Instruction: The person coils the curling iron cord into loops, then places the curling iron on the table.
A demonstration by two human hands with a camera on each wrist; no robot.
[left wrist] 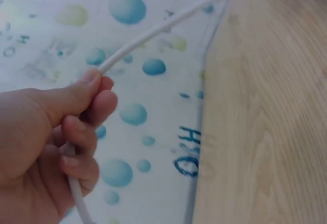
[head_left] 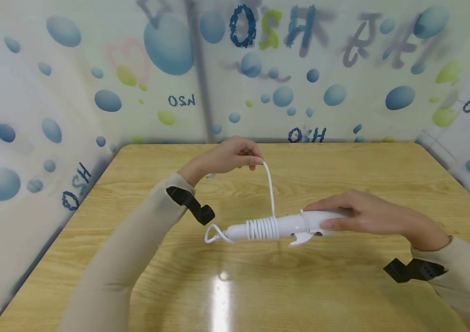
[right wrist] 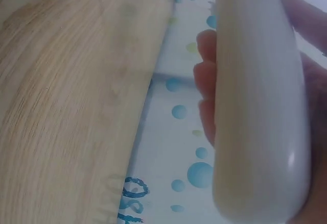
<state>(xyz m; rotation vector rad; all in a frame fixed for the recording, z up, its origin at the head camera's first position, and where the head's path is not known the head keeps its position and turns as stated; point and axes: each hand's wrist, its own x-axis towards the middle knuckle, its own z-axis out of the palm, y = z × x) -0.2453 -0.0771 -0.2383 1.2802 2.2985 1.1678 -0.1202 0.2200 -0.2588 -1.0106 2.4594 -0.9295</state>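
Note:
A white curling iron [head_left: 290, 225], with a small lever [head_left: 301, 239] on its lower side, is held roughly level above the table. Its white cord [head_left: 271, 189] loops out at the left end and winds in several turns round the handle. My right hand [head_left: 361, 212] grips the thick rounded end, which fills much of the right wrist view. Up and to the left, my left hand [head_left: 237, 154] pinches the cord, drawn up from the coils. In the left wrist view the cord [left wrist: 153, 30] passes between thumb and forefinger, and its tail runs down through the curled fingers.
Below lies a wooden table [head_left: 343, 290] with a bright reflection near its front. A wall covering [head_left: 226, 92] with blue and green bubbles stands behind it and along the sides. Black straps [head_left: 191, 205] sit on both wrists. A small white piece [head_left: 210, 175] shows beneath the left wrist.

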